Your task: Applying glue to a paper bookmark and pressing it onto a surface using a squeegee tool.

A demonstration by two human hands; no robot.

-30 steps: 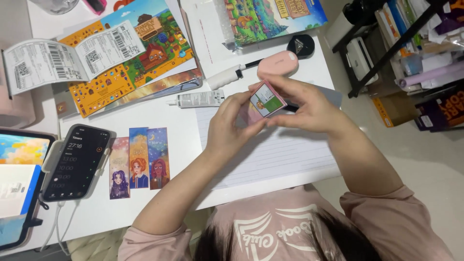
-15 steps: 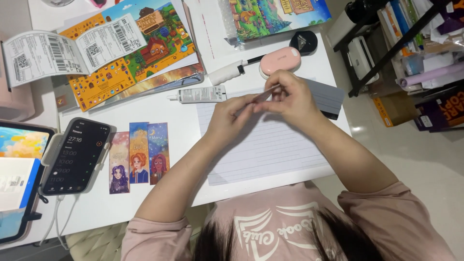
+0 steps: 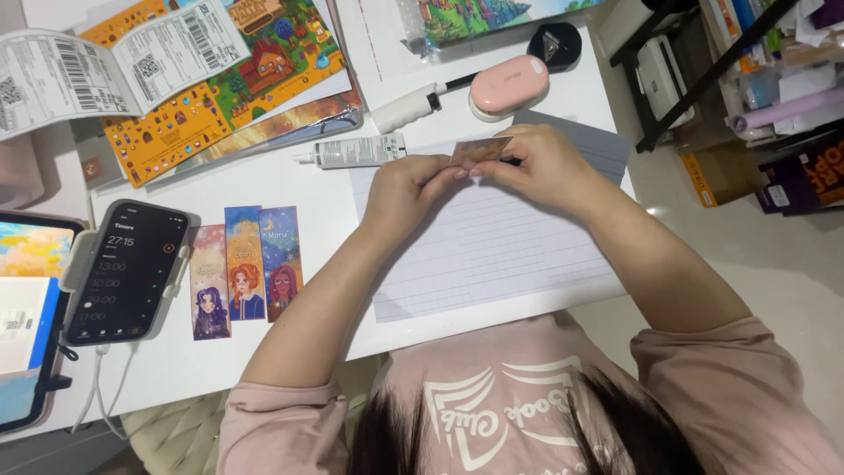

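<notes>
In the head view I see both hands raised together over the far part of the lined sheet [image 3: 492, 255], which lies near the right edge of the white desk [image 3: 220, 180]. My left hand [image 3: 411, 189] and right hand [image 3: 538, 164] meet at a small illustrated card [image 3: 479, 151], each pinching one end of it between thumb and fingertips, so the card sits tilted between them, just above the sheet's far edge. A slim dark tip shows at the right hand's fingers; I cannot tell what it is.

Just beyond the left hand lies a small white glue tube [image 3: 356, 150], and farther toward the far edge a white-handled craft knife [image 3: 413, 105], a pink oval case [image 3: 508, 84] and a black round object [image 3: 555, 42]. Three illustrated bookmarks [image 3: 246, 268] lie side by side left of my left forearm, and a phone [image 3: 127, 273] showing timers sits in a stand beside them, toward the desk's left edge. Colourful printed sheets [image 3: 255, 79] and shipping labels [image 3: 105, 66] cover the far left corner.
</notes>
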